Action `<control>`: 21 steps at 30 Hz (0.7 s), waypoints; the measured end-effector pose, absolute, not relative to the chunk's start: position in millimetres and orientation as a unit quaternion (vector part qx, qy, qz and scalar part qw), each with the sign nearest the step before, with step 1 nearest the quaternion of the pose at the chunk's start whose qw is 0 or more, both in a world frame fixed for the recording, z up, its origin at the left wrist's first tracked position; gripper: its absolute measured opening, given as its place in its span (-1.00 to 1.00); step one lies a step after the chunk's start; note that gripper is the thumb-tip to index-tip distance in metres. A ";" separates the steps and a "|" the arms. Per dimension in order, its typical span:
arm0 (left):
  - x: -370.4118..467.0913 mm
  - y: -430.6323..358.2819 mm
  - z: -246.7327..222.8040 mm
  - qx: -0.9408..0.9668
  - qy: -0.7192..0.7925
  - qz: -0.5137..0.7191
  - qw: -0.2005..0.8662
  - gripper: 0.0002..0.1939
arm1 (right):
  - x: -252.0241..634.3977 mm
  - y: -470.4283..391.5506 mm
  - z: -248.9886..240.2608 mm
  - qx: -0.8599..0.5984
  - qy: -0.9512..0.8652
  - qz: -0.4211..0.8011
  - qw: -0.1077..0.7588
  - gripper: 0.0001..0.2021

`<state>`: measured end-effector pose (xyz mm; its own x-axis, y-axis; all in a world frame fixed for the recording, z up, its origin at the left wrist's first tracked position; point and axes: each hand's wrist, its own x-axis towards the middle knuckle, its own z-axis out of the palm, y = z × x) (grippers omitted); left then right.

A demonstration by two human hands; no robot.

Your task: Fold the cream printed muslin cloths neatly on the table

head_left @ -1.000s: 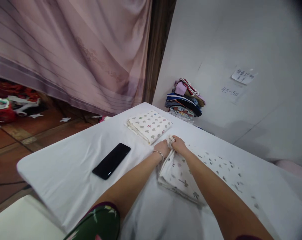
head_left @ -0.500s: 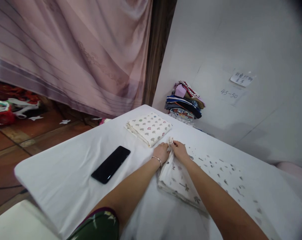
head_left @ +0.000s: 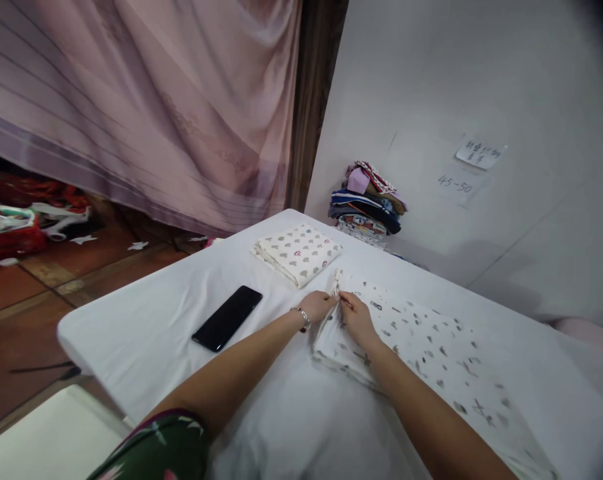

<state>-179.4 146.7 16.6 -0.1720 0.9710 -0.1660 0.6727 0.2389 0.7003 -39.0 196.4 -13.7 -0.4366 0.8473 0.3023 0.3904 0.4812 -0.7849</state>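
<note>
A long white cloth with grey printed shapes (head_left: 426,340) lies folded in layers on the right half of the table. Both hands are at its left end. My left hand (head_left: 317,307), with a silver bracelet at the wrist, pinches the cloth's edge. Just to its right my right hand (head_left: 357,319) has thumb and fingers closed on the same edge. The fingertips of the two hands almost meet. Behind them lies a folded cream cloth (head_left: 301,252) with grey and red mushroom-like prints, untouched.
A black phone (head_left: 227,318) rests left of my arms on the white-covered table (head_left: 146,320). Folded fabrics (head_left: 366,200) are piled by the wall beyond the table. A pink curtain (head_left: 181,113) hangs behind. On the floor at left stands a red container (head_left: 11,233).
Both hands have come slightly down and toward me along the cloth's left end. The edge that was bunched up between my fingers now lies flatter, and its far corner shows.
</note>
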 end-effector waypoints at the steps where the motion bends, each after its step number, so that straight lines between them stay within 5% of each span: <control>1: -177.9 141.9 18.1 0.562 0.721 0.238 0.330 -0.54 | -36.3 191.9 -14.8 -0.389 -0.787 0.323 0.353 -0.64; 7: -173.8 119.1 11.7 0.531 0.689 0.208 0.447 -0.57 | -22.6 167.7 -18.2 -0.341 -0.845 0.281 0.303 -0.58; 21: -171.9 86.5 7.4 0.474 0.692 0.263 0.477 -0.79 | -22.1 141.4 -19.9 -0.315 -0.904 0.218 0.189 -0.54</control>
<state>-171.9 86.5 7.4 -0.0960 0.9064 -0.4115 0.4049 0.4132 0.8157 -22.1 141.4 -19.9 -0.7309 0.6514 0.2036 0.4867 0.7066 -0.5137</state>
